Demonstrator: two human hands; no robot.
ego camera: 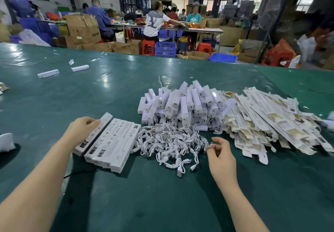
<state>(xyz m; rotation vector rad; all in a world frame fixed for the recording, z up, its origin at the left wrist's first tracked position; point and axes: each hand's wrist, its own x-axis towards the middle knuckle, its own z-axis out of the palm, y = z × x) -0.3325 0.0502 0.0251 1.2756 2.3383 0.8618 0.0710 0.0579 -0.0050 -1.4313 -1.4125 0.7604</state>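
On the green table point(126, 90) lies a row of several long white packed boxes point(112, 145). My left hand point(81, 128) grips the leftmost box point(95, 132) of that row, which is tilted against the others. A tangle of short white cables point(168, 141) sits in the middle. My right hand point(219, 152) hovers at the cable heap's right edge with fingers loosely curled; I cannot tell whether they pinch a cable. Behind the cables stands a pile of white lamp bars point(182, 105). To the right lies a heap of flat unfolded cartons point(267, 123).
Two loose white boxes point(48, 73) lie at the far left of the table, with a white object point(6, 141) at the left edge. Beyond the table, people work at another bench among cardboard boxes point(83, 29), blue crates point(165, 49) and red stools point(148, 47).
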